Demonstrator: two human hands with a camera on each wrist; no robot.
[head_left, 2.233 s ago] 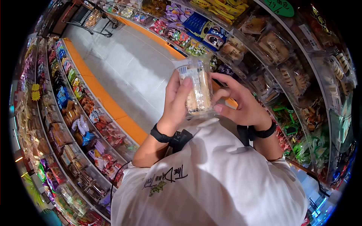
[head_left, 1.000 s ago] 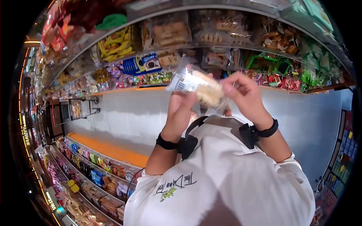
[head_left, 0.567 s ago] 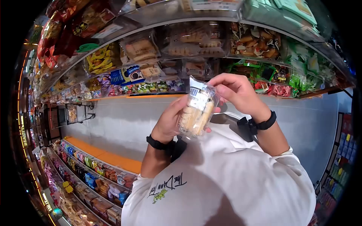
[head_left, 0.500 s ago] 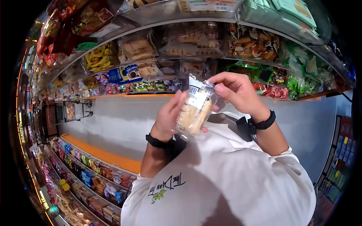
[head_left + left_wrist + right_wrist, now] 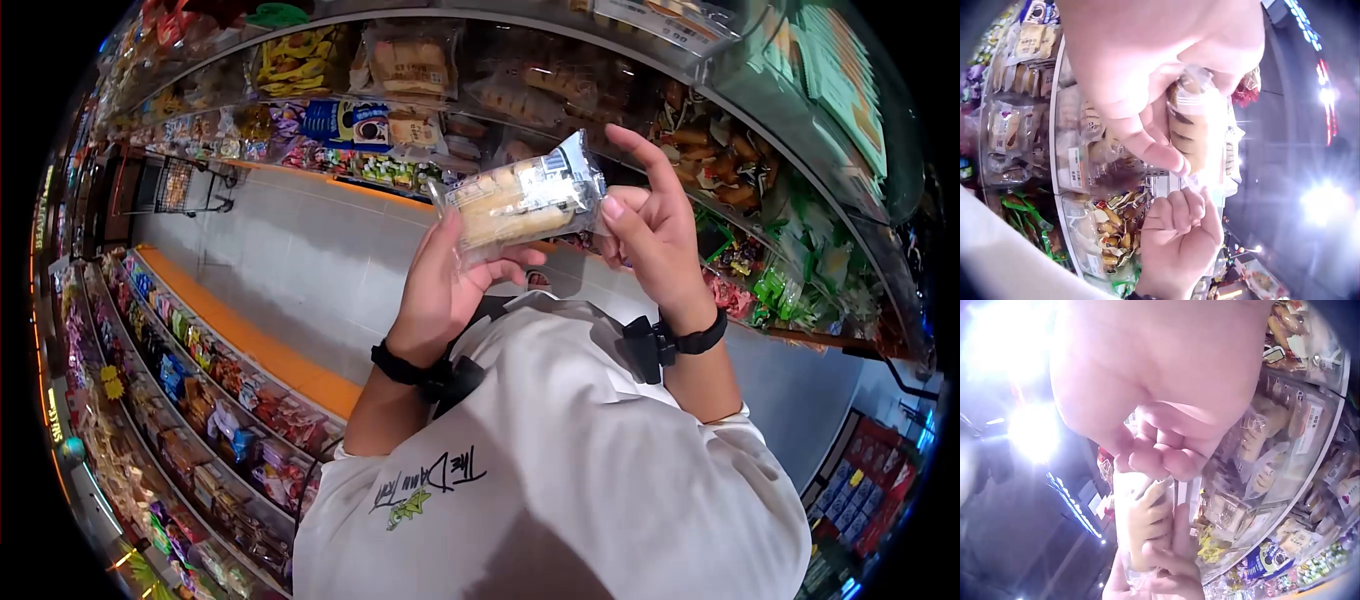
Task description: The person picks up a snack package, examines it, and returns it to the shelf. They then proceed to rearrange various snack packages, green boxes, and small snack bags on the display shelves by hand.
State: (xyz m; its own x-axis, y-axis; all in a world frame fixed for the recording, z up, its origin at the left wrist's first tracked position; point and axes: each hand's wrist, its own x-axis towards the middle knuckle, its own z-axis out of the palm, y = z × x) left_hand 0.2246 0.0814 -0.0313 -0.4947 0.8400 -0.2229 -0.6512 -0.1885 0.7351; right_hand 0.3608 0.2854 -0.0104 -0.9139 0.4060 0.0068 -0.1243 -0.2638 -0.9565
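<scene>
A clear plastic packet of striped bread rolls (image 5: 520,205) is held up crosswise between both hands in the head view, with a white label and barcode toward its right end. At the packet's left end, my left hand (image 5: 440,275) holds it with the thumb at the edge and the fingers underneath. My right hand (image 5: 650,225) pinches the crimped right end between thumb and fingers, while its index finger points up and away. In the left wrist view, dark stripes show on the bread (image 5: 1188,134). The right wrist view shows the right hand's curled fingers (image 5: 1157,456) at the packet's top.
Shelves of packaged bread (image 5: 405,65) and snacks curve across the far side and right. A second shelf rack (image 5: 200,390) with an orange base (image 5: 270,345) runs along the left. Grey tiled floor (image 5: 300,240) lies between them, with a shopping cart (image 5: 180,190) farther off.
The packet has turned from upright to nearly sideways and risen, its label end now to the right. The left hand has shifted to its left end. The right index finger has lifted away.
</scene>
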